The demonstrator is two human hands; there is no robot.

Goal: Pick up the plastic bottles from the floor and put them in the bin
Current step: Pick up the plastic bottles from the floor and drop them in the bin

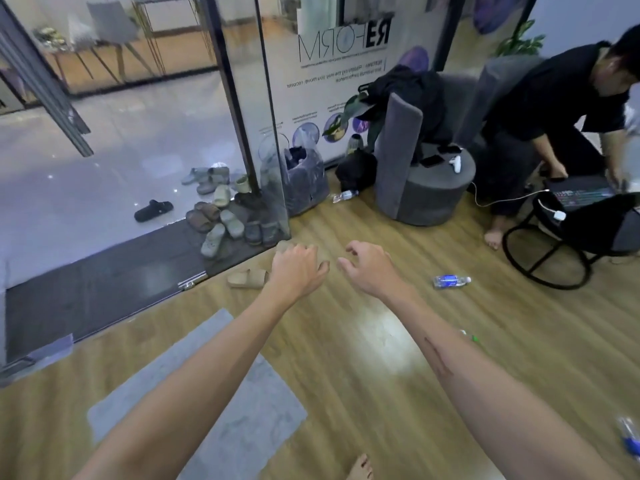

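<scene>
A clear plastic bottle with a blue label (450, 280) lies on its side on the wooden floor, right of my hands. Another clear bottle (344, 195) lies near the glass wall beside a dark bag. A third blue-labelled bottle (628, 438) shows at the right edge, and a bit of a green-capped one (469, 336) peeks out behind my right forearm. My left hand (296, 268) and my right hand (367, 268) are stretched out side by side over the floor, fingers loosely curled, both holding nothing. I cannot make out a bin for certain.
A bag-lined container (304, 178) stands by the glass door (242, 98). Several sandals (221, 216) pile at the doorway, one tan slide (247, 278) near my left hand. A grey mat (207, 393) lies below. A seated person (554, 109), grey chair (422, 181) and black stool (550, 251) fill the right.
</scene>
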